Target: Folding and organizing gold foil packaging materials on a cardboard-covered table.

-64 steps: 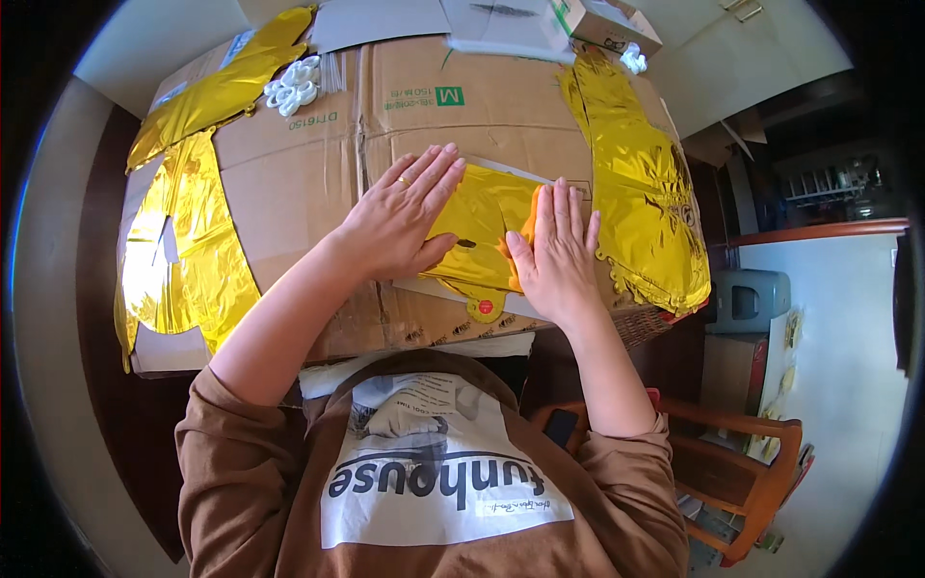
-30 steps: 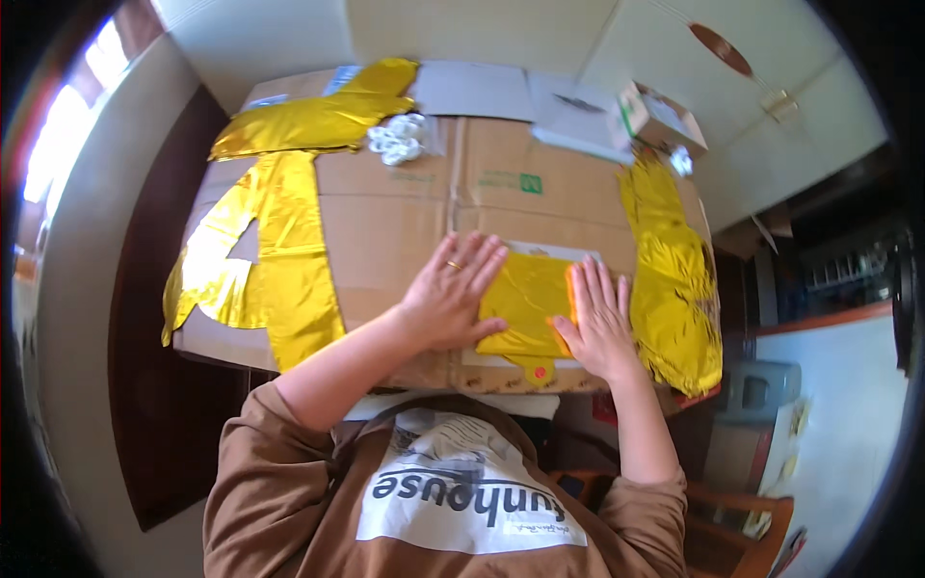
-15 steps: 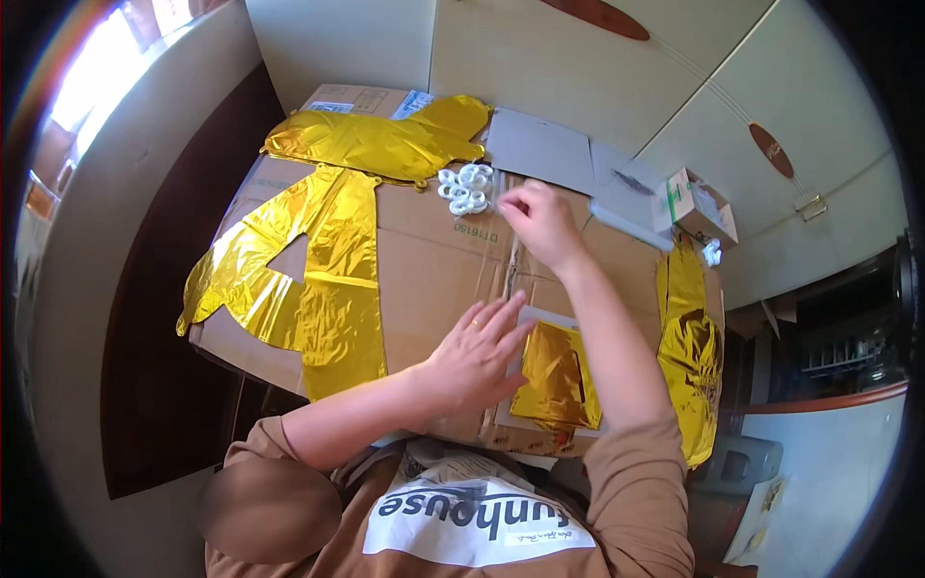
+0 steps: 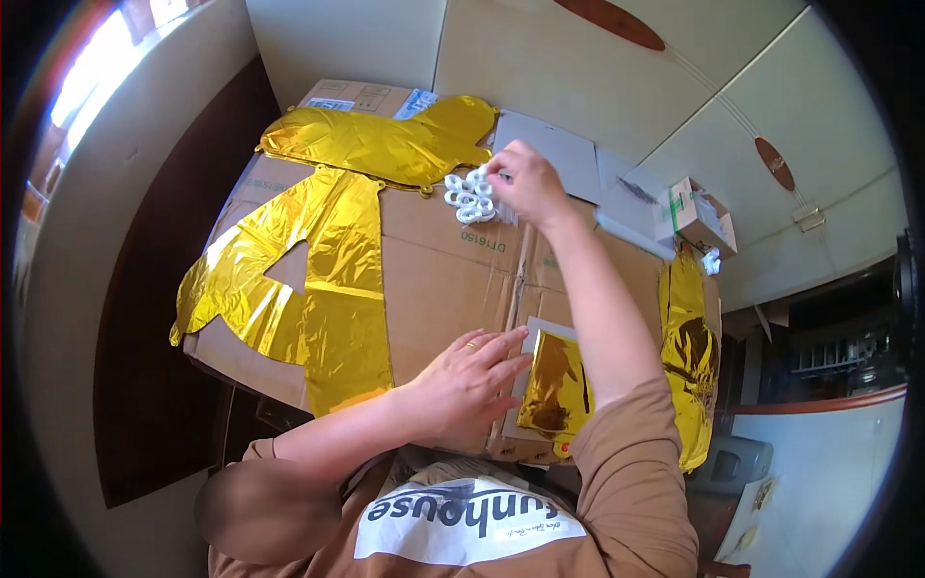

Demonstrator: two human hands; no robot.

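My right hand (image 4: 528, 183) reaches to the far middle of the cardboard, its thumb and finger pinched at the edge of a pile of small white ring-shaped coils (image 4: 469, 198). One coil seems to be between the fingertips, partly hidden by them. My left hand (image 4: 469, 382) lies low with its fingers stretched out and holds nothing. Just right of its fingertips is a folded gold foil balloon (image 4: 552, 380) on a white sheet (image 4: 533, 339). My right forearm passes above that balloon's right side.
Flat gold foil balloons lie on the cardboard (image 4: 438, 289): an A-shaped one (image 4: 342, 279) at left, a long one (image 4: 366, 144) at the back, another (image 4: 686, 356) at the right edge. A small open box (image 4: 701, 214) stands at the back right, before pale cabinets (image 4: 617, 96).
My right hand has moved slightly up and left, onto the white coils. The left hand has lowered a little, its fingers still stretched out. The view has shifted slightly.
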